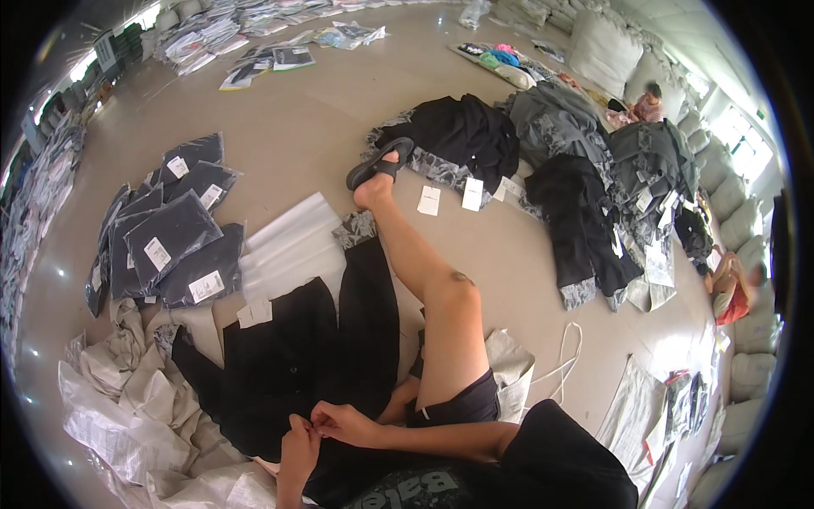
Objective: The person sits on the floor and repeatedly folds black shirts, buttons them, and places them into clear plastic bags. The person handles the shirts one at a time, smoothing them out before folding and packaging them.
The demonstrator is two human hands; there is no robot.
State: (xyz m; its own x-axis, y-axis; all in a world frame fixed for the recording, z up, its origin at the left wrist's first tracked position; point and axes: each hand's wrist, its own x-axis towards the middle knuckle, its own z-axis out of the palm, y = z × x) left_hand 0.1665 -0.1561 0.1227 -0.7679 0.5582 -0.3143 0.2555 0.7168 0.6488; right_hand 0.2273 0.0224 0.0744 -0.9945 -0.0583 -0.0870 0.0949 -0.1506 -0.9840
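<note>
A black garment (280, 339) with grey patterned cuffs is spread over the floor and my lap, one sleeve (370, 288) reaching away beside my leg. A small button and a white tag (254, 314) show on it. My left hand (298, 439) is closed at its near edge, fingertips pinched. Meeting it there, my right hand (346, 423) is also closed, thumb and finger pressed together. Whatever is between the fingertips is too small to make out. A clear plastic bag (297, 246) lies flat beyond the garment.
Bagged dark garments with tags (170, 246) are stacked at left, above a crumpled white woven sack (127, 407). Loose black garments (577, 225) and grey ones (560, 119) lie at right. Two people sit farther right. My bare leg (432, 297) stretches forward.
</note>
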